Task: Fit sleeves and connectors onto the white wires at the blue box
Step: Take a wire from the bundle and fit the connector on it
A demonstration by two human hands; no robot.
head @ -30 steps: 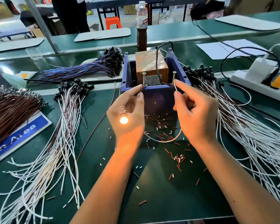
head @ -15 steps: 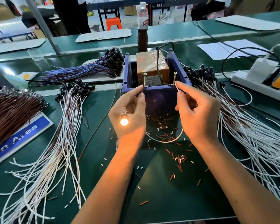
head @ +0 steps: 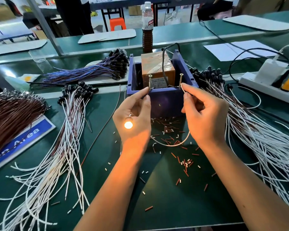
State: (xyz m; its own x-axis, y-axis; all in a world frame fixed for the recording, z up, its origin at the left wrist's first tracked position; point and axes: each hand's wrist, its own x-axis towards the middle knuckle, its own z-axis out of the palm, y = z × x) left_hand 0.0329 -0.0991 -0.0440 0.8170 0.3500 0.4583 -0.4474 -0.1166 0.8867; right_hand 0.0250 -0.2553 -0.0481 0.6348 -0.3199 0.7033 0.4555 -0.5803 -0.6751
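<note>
White wire (head: pixel 170 144) ends, pinched by left hand (head: pixel 133 117) and right hand (head: pixel 205 117), touched the blue box (head: pixel 165 100) screws, seemingly testing the lit lamp (head: pixel 128 125)

Before us the box (head: pixel 163 99) sits mid-bench with a taped block (head: pixel 157 67) inside it and two screws (head: pixel 149 81) standing at its near wall. Our left hand (head: pixel 133 117) and right hand (head: pixel 205 117) meet that wall, each at a screw. Wire bundles (head: pixel 53 147) lie left and right; a bottle (head: pixel 147 29) stands behind, a power strip (head: pixel 267 85) far right. What we take for cut sleeve bits (head: pixel 185 162) lie between our forearms.
</note>
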